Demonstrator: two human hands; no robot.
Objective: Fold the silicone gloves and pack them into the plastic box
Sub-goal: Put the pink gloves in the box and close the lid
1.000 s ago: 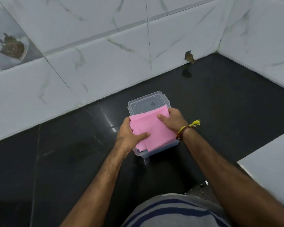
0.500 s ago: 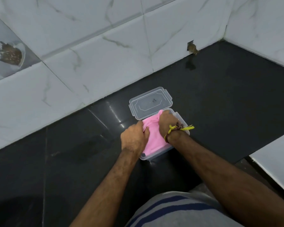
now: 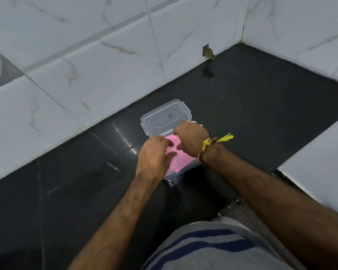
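Note:
The folded pink silicone gloves (image 3: pixel 181 158) lie inside the clear plastic box (image 3: pixel 180 173) on the black counter. The box's clear lid (image 3: pixel 164 117) lies flat just behind it, touching its far side. My left hand (image 3: pixel 154 154) rests on the gloves at the box's left side, fingers spread and pressing down. My right hand (image 3: pixel 191 137), with a yellow thread at the wrist, hovers over the box's far right part. Its fingers reach the lid's near edge and its thumb stands apart from them. The hands hide much of the box.
The glossy black counter (image 3: pixel 261 114) runs along a white marble-tiled wall (image 3: pixel 105 75) to a corner at the far right. A chipped hole (image 3: pixel 208 52) sits low in the wall. A white slab (image 3: pixel 320 164) borders the counter at the right.
The gloves went from held above the box to pushed down inside it. My right hand has since lifted off them toward the lid, and my left hand's fingers have spread.

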